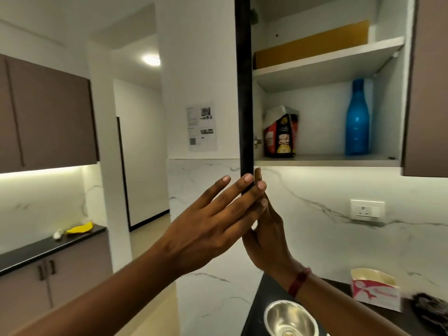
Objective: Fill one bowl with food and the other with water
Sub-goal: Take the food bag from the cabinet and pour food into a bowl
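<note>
Hands both sit at the bottom corner of the open cupboard door (pixel 244 93), seen edge-on as a dark vertical strip. Left hand (pixel 213 219) has its grip spread, fingers flat and fanned against the door's outer face near the lower edge; nothing pinched. Right hand (pixel 265 236) is mostly hidden behind the left, fingertips up at the door's bottom edge on the inner side; can't tell if its grip is pinching the edge or just resting there. Judging by that, the step in hand is handling the door w/ the cupboard already showing its stock: food box (pixel 281 133), red/black/yellow, on the lower shelf (pixel 327 162) toward the left, just beside the hinge side, and blue bottle (pixel 357 120) upright on the same shelf, well apart to the right. One steel bowl (pixel 289 318) sits on the dark counter (pixel 257 309) below, under the right wrist; looks mostly unfilled, maybe a bit of sthg at the bottom, hard to tell. Second bowl not in view. To do this well: swing the door fully clear so it won't drift back, then free one hand; right hand is the nearer one for the box. Take the box around its body, not the crumpled open top, or contents may spill. Bottle probably holds water, though level can't be read thru the tinted plastic. A paper pouch (pixel 374 287) also lies on the counter near the bowl, so pour w/ care around it.
</note>
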